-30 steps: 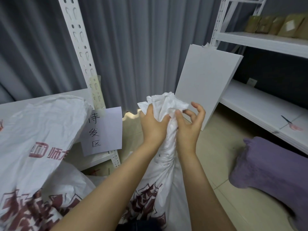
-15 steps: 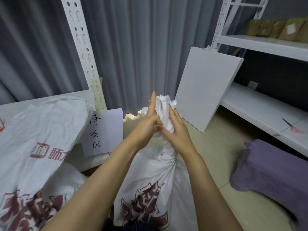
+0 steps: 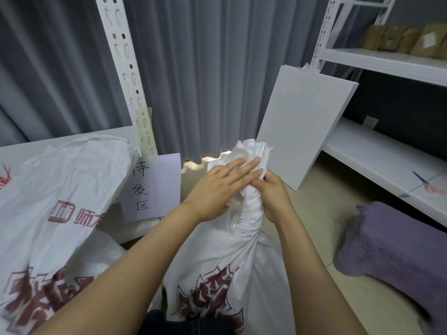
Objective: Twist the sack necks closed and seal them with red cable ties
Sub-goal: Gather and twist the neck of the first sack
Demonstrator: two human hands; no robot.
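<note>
A white woven sack (image 3: pixel 217 267) with dark red print stands in front of me on the floor. Its neck (image 3: pixel 251 211) is twisted into a tight rope, with the loose top bunched above. My right hand (image 3: pixel 275 194) is closed around the twisted neck from the right. My left hand (image 3: pixel 217 187) lies across the bunched top with its fingers stretched flat, pressing on the fabric and over my right hand's fingers. No red cable tie is visible.
A second white printed sack (image 3: pixel 55 213) lies on the low shelf at the left. A paper note (image 3: pixel 152 187) hangs from the perforated white post (image 3: pixel 125 68). A white board (image 3: pixel 302 129) leans on the right shelving (image 3: pixel 387 155). A purple plush cushion (image 3: pixel 396 247) lies on the floor; scissors (image 3: pixel 425 184) lie on the shelf.
The neck has become more tightly twisted and lower. My left hand went from gripping the neck to lying flat across the top; my right hand closed around the twisted part.
</note>
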